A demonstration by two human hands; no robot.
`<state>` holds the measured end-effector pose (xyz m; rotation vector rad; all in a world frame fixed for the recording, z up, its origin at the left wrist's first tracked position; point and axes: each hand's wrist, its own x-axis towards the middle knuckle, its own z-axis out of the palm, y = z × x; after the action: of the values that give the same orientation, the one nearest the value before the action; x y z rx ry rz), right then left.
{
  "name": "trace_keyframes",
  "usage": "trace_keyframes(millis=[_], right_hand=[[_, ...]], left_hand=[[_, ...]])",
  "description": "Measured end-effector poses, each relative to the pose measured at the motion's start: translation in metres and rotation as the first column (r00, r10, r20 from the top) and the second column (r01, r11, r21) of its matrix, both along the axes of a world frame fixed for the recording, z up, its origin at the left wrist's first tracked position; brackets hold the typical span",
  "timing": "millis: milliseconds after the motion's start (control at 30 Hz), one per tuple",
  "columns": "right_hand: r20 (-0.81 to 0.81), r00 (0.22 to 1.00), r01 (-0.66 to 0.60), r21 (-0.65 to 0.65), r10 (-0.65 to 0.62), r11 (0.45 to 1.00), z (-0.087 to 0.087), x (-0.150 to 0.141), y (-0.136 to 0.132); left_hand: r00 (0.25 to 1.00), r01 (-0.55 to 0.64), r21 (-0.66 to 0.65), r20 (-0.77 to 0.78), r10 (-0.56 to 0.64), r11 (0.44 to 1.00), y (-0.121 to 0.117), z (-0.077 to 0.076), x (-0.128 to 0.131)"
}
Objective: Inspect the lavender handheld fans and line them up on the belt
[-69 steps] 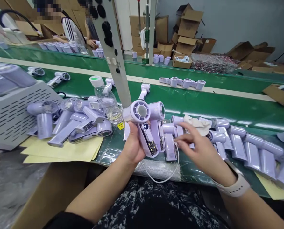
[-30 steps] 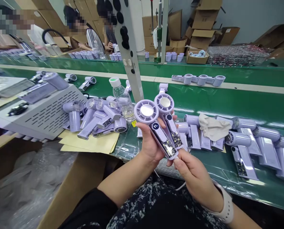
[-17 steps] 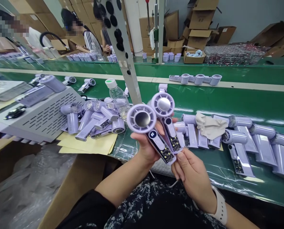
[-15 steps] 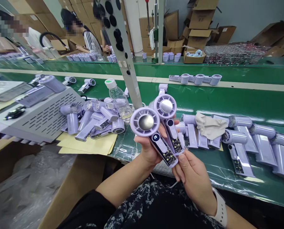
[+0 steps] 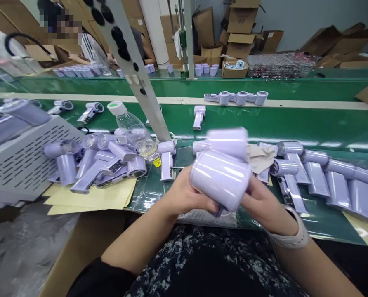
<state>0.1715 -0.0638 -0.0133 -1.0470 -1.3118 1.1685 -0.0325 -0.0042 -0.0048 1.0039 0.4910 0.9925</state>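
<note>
Two lilac handheld fans are held up in front of me, with the smooth sides of their barrel heads toward me. The nearer fan [image 5: 219, 179] covers much of the farther fan [image 5: 227, 142], which is blurred. My left hand [image 5: 185, 194] is wrapped around below the nearer head, its thumb pressed along the underside. At the right, my right hand [image 5: 263, 202] is closed against the fans, its fingertips hidden behind the nearer head. The handles are mostly out of sight. How the grip on the two fans is shared between my hands is partly hidden.
A pile of fans [image 5: 102, 159] lies left on yellow paper [image 5: 91, 198], beside a plastic bottle [image 5: 131, 128] and a metal post [image 5: 137, 78]. A single fan [image 5: 167, 161] lies near my left hand. Right are a cloth [image 5: 261, 156] and a row of fans [image 5: 338, 181].
Both fans have been turned, so their grilles, displays and circuit boards no longer face me. My right hand has moved up from the handle ends to beside the heads. The view has shifted right.
</note>
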Motion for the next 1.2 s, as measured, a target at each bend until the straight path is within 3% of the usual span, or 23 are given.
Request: trace_keyframes(millis=[67, 167, 333, 533, 800, 1200], right_hand=[[-0.160, 0.984, -0.086, -0.077, 0.073, 0.993, -0.003, 0.002, -0.005], [-0.232, 0.969, 0.063, -0.110, -0.088, 0.992, -0.005, 0.005, -0.009], [-0.340, 0.932, 0.094, -0.105, -0.124, 0.990, 0.004, 0.004, -0.010], [-0.316, 0.936, 0.129, -0.105, -0.156, 0.986, 0.005, 0.001, -0.020], [-0.379, 0.917, 0.065, -0.171, -0.127, 0.983, -0.010, 0.001, -0.022], [-0.369, 0.911, 0.098, -0.245, -0.186, 0.965, -0.008, -0.006, -0.020]], left_hand=[[0.999, -0.011, 0.035, -0.032, 0.012, 0.999, 0.005, -0.005, -0.004], [0.993, -0.116, 0.014, 0.010, 0.116, 0.993, 0.011, -0.012, -0.004], [0.997, 0.001, -0.045, 0.082, 0.003, 0.999, -0.003, -0.011, 0.006], [0.991, 0.117, -0.049, 0.074, -0.114, 0.992, -0.018, -0.007, 0.015], [0.996, 0.087, -0.144, 0.034, -0.083, 0.986, -0.014, -0.013, 0.012], [0.997, 0.062, -0.185, 0.049, -0.054, 0.981, -0.010, -0.015, 0.011]])
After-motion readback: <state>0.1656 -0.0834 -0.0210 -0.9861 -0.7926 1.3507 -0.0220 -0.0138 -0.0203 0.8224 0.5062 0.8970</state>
